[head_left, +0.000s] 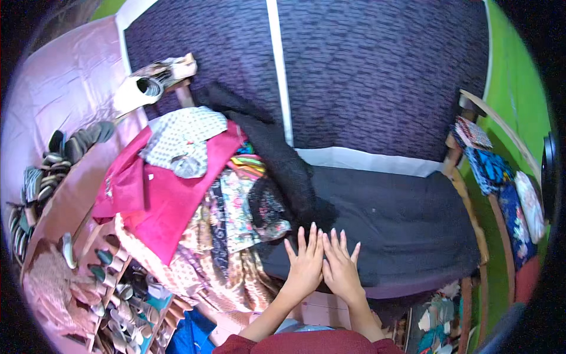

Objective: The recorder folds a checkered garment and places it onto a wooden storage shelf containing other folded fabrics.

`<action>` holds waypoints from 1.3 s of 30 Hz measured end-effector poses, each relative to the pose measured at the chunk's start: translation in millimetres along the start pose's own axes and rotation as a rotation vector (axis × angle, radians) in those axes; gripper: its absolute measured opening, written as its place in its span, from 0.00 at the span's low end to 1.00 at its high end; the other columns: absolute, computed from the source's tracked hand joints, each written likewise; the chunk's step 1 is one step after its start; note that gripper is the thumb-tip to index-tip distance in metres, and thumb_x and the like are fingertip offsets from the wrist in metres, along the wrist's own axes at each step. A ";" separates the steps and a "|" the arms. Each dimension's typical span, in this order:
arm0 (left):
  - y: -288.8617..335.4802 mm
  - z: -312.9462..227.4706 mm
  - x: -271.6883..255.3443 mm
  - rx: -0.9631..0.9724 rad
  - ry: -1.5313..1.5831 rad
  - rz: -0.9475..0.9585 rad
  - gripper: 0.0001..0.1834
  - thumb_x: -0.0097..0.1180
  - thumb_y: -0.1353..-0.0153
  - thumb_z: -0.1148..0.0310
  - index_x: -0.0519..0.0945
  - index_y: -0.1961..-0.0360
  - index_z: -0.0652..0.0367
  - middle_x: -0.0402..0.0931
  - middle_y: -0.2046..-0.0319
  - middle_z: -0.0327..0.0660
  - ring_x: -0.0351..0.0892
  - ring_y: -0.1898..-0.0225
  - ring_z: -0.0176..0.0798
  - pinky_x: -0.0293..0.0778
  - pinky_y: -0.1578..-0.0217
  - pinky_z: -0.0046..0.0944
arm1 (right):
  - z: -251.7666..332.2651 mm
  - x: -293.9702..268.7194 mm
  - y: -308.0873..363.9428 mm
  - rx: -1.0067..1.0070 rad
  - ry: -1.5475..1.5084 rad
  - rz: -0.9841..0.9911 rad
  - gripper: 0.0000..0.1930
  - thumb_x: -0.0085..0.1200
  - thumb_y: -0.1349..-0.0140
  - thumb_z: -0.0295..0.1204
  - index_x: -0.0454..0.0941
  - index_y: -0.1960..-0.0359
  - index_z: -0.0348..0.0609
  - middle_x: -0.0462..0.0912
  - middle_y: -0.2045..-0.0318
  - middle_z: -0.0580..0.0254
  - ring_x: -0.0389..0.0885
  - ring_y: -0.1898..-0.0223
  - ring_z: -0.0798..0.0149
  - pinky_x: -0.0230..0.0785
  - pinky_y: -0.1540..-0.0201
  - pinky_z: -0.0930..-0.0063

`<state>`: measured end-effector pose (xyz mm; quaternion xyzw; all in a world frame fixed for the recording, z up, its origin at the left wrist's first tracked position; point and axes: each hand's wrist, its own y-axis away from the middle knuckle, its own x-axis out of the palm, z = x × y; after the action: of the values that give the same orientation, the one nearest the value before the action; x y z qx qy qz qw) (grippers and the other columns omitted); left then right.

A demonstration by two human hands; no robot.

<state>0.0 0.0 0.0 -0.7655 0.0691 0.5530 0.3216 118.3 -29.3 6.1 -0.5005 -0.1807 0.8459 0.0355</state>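
Note:
My left hand (306,265) and my right hand (341,264) are held out side by side, backs up, fingers spread. Their inner edges touch or nearly touch, and neither holds anything. Beyond the fingertips lies a dark cloth-covered surface (407,224); whether the hands rest on it I cannot tell. To their left is a heap of clothes: a crimson garment (171,203), a white patterned cloth (186,135) on top of it, a flowered cloth (239,203), and a shiny gold-brown cloth (247,277). A long black fuzzy garment (283,159) runs along the heap's right side.
Shoes (127,312) crowd racks at the lower left, with more footwear (50,171) on a ledge above. A wooden rail (471,230) edges the dark surface on the right; folded cloths (492,168) hang past it. A purple patterned wall (377,76) stands behind.

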 end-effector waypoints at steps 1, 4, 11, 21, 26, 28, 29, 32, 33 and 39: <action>6.2 3.9 -2.9 -0.080 0.018 -0.045 0.34 0.46 0.48 0.68 0.56 0.39 0.67 0.45 0.35 0.55 0.39 0.35 0.63 0.38 0.45 0.74 | 5.2 2.5 -5.6 -0.075 -0.001 0.012 0.31 0.44 0.43 0.31 0.53 0.36 0.46 0.50 0.35 0.47 0.45 0.34 0.44 0.29 0.42 0.29; 16.4 61.8 -25.9 -0.213 -0.004 -0.049 0.34 0.46 0.47 0.68 0.55 0.37 0.63 0.44 0.35 0.54 0.37 0.35 0.64 0.36 0.47 0.76 | 47.4 29.6 -48.1 -0.196 -0.047 -0.006 0.30 0.47 0.44 0.31 0.57 0.38 0.47 0.47 0.35 0.44 0.43 0.34 0.41 0.31 0.42 0.30; 22.5 124.9 -48.7 -0.498 -0.182 -0.205 0.36 0.52 0.45 0.62 0.55 0.37 0.60 0.44 0.34 0.52 0.37 0.34 0.65 0.33 0.46 0.75 | 70.7 50.0 -147.5 -0.306 0.060 -0.176 0.33 0.55 0.51 0.34 0.61 0.40 0.52 0.44 0.35 0.41 0.39 0.34 0.37 0.28 0.45 0.24; -13.2 151.9 -25.3 -0.517 -0.152 -0.311 0.31 0.54 0.48 0.63 0.63 0.41 0.57 0.45 0.35 0.54 0.37 0.34 0.65 0.32 0.46 0.75 | -50.7 110.6 -229.6 -0.011 -0.081 -0.136 0.44 0.61 0.54 0.26 0.52 0.36 0.65 0.58 0.40 0.41 0.71 0.52 0.36 0.70 0.57 0.58; -37.5 143.1 -2.8 -0.447 -0.071 -0.249 0.32 0.57 0.49 0.60 0.64 0.42 0.53 0.47 0.36 0.52 0.38 0.34 0.63 0.34 0.48 0.77 | -58.7 95.4 -217.7 -0.053 -0.273 -0.045 0.36 0.49 0.53 0.15 0.62 0.40 0.62 0.69 0.47 0.47 0.72 0.52 0.44 0.68 0.53 0.63; -46.7 141.5 0.3 -0.421 -0.060 -0.231 0.33 0.58 0.50 0.59 0.64 0.42 0.52 0.47 0.35 0.51 0.39 0.35 0.63 0.34 0.47 0.77 | -65.9 86.7 -215.4 -0.101 -0.411 -0.132 0.37 0.41 0.58 0.09 0.70 0.44 0.60 0.69 0.47 0.48 0.73 0.53 0.46 0.70 0.59 0.66; -50.0 141.6 1.7 -0.397 -0.049 -0.213 0.33 0.58 0.50 0.59 0.65 0.42 0.52 0.47 0.35 0.50 0.40 0.35 0.63 0.34 0.47 0.77 | -69.8 77.6 -212.8 -0.099 -0.466 -0.172 0.37 0.37 0.61 0.08 0.73 0.47 0.55 0.70 0.48 0.47 0.72 0.50 0.49 0.67 0.52 0.70; -55.7 148.9 13.0 -0.403 -0.084 -0.178 0.37 0.59 0.53 0.51 0.64 0.41 0.49 0.47 0.35 0.49 0.41 0.35 0.62 0.34 0.47 0.77 | -102.4 48.9 -209.8 -0.044 -0.616 -0.284 0.36 0.33 0.65 0.07 0.77 0.52 0.48 0.72 0.47 0.48 0.68 0.43 0.55 0.55 0.40 0.73; -58.6 151.7 19.6 -0.414 -0.089 -0.152 0.39 0.60 0.54 0.48 0.64 0.41 0.49 0.47 0.35 0.48 0.41 0.35 0.62 0.34 0.47 0.77 | -110.4 30.3 -203.8 0.025 -0.630 -0.325 0.36 0.32 0.67 0.07 0.77 0.53 0.46 0.72 0.47 0.49 0.67 0.42 0.56 0.50 0.37 0.72; -51.6 147.3 40.1 -0.328 -0.091 -0.128 0.39 0.61 0.60 0.41 0.71 0.45 0.43 0.58 0.38 0.36 0.50 0.36 0.54 0.32 0.45 0.76 | -168.0 0.9 -167.2 0.212 -0.895 -0.511 0.30 0.35 0.59 0.06 0.78 0.54 0.41 0.70 0.45 0.50 0.66 0.41 0.56 0.53 0.39 0.67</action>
<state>-79.1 134.2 -41.0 -0.7848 -0.0855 0.5692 0.2298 242.1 172.2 -10.5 -0.0236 -0.2079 0.9550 0.2104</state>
